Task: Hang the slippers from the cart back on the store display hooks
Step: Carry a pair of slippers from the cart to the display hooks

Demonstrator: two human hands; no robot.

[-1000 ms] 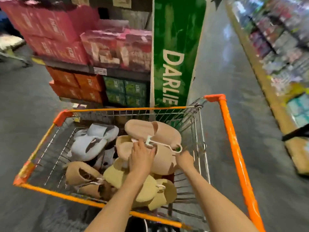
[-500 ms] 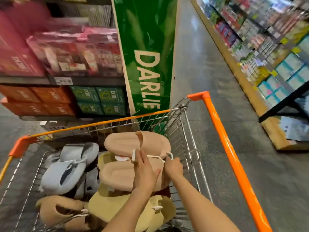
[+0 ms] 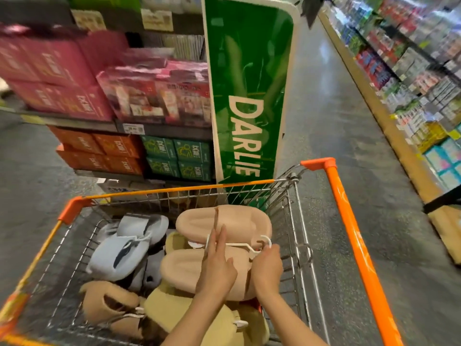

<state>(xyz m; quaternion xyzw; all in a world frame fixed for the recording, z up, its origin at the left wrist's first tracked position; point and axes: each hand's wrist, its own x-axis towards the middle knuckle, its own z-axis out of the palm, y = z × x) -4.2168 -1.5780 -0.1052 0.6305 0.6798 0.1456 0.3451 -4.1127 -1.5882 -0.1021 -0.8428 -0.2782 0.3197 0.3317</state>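
Head camera looks down into an orange-railed wire cart (image 3: pixel 349 221) standing on a grey speckled shop floor (image 3: pixel 324 108). Beyond the cart stands a tall green end panel (image 3: pixel 247 96) lettered DARLIE, with shelving to its left carrying pink boxes (image 3: pixel 50 78), orange boxes (image 3: pixel 99 151) and green boxes (image 3: pixel 179 156). Across the aisle on the right runs a long stocked shelf (image 3: pixel 411 71), its goods too blurred to read.

Inside the cart a pink pair of slippers (image 3: pixel 224 223) lies on top of the heap, joined by a white hanger (image 3: pixel 239 244). The left hand (image 3: pixel 215 265) rests on the nearer pink slipper with its fingers straight, the tips reaching to the hanger; it grasps nothing. The right hand (image 3: pixel 268 267) curls its fingers at the hook end of the hanger, though whether they truly pinch it cannot be told, as the back of the hand covers them.

Left of the pink pair lie pale blue slippers (image 3: pixel 122 248), and nearer the person a tan pair (image 3: pixel 109 303) and a yellow pair (image 3: pixel 174 310), the yellow partly hidden beneath both forearms. The cart's near edge is cut off by the frame.
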